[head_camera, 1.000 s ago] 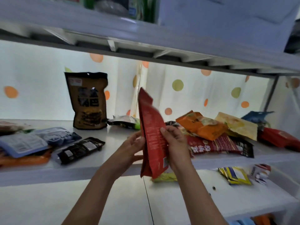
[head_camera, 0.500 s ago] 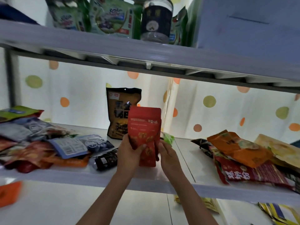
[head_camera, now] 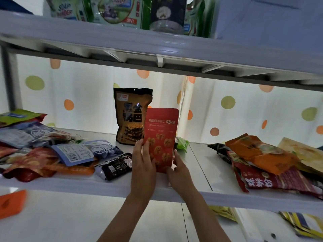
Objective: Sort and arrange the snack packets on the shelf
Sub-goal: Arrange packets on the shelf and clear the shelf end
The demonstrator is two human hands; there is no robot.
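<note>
Nearest, at 6 o'clock, two bare forearms rise past the front edge of the white shelf (head_camera: 104, 185). The left hand (head_camera: 143, 160) grips the lower left side of a red snack packet (head_camera: 161, 135), thumb laid across its front and fingers behind; the right hand (head_camera: 178, 165) holds the lower right edge, fingers curled around the back, thumb near the bottom corner. The packet is upright at the frame's centre, face toward the camera; whether its base touches the shelf cannot be told. At 9 o'clock, just beside the left hand, a small black packet (head_camera: 118, 165) lies flat, and further left a pale blue packet (head_camera: 75, 152) tops a loose heap of flat packets. At 3 o'clock an orange packet (head_camera: 258, 153) rests on a dark red packet (head_camera: 272, 180) in another heap. Behind the red packet, toward 12 o'clock, a tall brown-and-black pouch (head_camera: 131, 116) stands upright, partly overlapped by it, and a green packet (head_camera: 181, 143) peeks out at its right. Furthest back hangs a white curtain (head_camera: 244, 109) with orange and green dots.
</note>
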